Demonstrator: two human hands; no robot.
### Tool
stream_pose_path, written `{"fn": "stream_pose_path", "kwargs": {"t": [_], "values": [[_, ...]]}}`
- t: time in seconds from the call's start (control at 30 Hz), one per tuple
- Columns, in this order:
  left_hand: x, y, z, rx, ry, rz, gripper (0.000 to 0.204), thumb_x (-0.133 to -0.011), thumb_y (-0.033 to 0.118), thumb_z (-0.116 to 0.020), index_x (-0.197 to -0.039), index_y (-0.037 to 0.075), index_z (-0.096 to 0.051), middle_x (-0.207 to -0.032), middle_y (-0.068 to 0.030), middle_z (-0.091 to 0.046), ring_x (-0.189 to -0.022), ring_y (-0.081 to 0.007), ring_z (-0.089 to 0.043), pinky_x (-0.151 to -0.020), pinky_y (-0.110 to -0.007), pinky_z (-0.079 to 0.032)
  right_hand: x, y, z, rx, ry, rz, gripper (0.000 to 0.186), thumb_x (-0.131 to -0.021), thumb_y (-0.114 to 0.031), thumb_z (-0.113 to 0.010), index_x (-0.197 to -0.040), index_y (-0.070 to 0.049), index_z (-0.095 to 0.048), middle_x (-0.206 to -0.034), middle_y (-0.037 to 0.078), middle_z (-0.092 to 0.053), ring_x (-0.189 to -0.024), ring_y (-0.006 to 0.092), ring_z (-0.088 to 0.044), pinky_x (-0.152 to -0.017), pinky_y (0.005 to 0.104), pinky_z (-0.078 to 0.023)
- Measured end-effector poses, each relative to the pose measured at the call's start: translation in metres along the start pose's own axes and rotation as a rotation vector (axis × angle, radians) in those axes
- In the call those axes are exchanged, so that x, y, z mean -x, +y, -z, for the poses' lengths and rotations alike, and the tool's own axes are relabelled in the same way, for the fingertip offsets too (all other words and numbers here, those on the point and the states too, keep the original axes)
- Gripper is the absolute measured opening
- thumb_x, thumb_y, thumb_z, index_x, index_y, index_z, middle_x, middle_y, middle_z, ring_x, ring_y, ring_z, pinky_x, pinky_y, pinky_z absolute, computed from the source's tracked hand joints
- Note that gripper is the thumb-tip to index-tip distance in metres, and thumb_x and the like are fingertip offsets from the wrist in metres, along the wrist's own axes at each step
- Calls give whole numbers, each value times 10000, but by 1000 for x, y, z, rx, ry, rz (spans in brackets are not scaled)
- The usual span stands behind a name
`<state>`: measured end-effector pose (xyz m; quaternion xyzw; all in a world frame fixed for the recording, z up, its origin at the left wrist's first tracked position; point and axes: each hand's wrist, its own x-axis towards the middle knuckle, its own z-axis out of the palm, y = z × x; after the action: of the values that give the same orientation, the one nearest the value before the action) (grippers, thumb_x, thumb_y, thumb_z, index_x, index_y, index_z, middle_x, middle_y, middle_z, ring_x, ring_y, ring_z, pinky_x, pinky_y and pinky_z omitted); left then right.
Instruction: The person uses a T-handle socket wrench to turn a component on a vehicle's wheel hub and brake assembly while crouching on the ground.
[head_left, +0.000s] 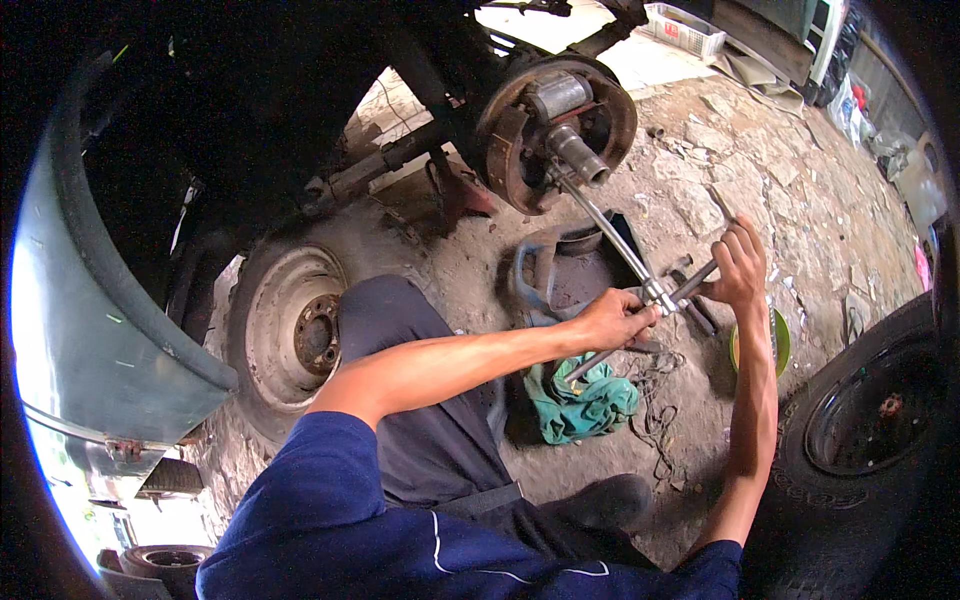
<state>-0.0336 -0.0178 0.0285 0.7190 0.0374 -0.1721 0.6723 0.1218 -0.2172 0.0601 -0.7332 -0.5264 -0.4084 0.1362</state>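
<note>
In the head view, we sit before the rusty brake assembly (507,145), with a long metal shaft (612,236) slanting from it to our hands. Its far end meets the assembly just below the bare stub axle (580,155); whether it is seated on a fastener, we cannot tell. At the near end a dark cross bar (694,283) passes through the shaft's head. Our left hand (620,317) grasps the bar close beside that head; our right hand (738,264) is wrapped round the bar's upper right part. A thin bar (721,203) shows just above the right knuckles, but we cannot tell whether we hold it.

To turn this well, we should probably steady the head with the left hand, keep the shaft in line with whatever it engages, and pull evenly with the right, far out for leverage. The green cloth (585,408) and dark container (577,275) lie close below, so knuckles could strike them if the shaft slips.
</note>
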Motion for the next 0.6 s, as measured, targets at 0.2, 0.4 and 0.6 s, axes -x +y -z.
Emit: {"fn": "stream_pose_path", "kwargs": {"t": [0.2, 0.4, 0.6], "values": [[31, -9, 17, 204, -394, 276, 579, -967, 594, -379, -707, 87, -481, -567, 10, -472, -519, -96, -498, -479, -266, -428, -4, 12, -10, 21, 9, 108, 397, -452, -370, -624, -636, -69, -441, -638, 73, -421, -627, 256, -480, -622, 377, -404], [58, -25, 22, 411, -372, 437, 578, -931, 670, -364, -709, 138, -401, -543, 63, -310, -438, -67, -296, -401, -243, -260, -10, 6, -5, 39, -19, 92, 386, -462, -376, -623, -617, -84, -423, -629, 61, -412, -609, 237, -464, -591, 362, -375], [71, -16, 17, 66, -145, 394, 581, -899, 707, -395, -657, 180, -359, -554, 91, -260, -448, -37, -235, -391, -235, -185, -17, 2, -8, 44, 113, 100, 238, -535, -264, -554, -584, -94, -394, -581, 47, -388, -554, 217, -452, -560, 337, -368]]}}
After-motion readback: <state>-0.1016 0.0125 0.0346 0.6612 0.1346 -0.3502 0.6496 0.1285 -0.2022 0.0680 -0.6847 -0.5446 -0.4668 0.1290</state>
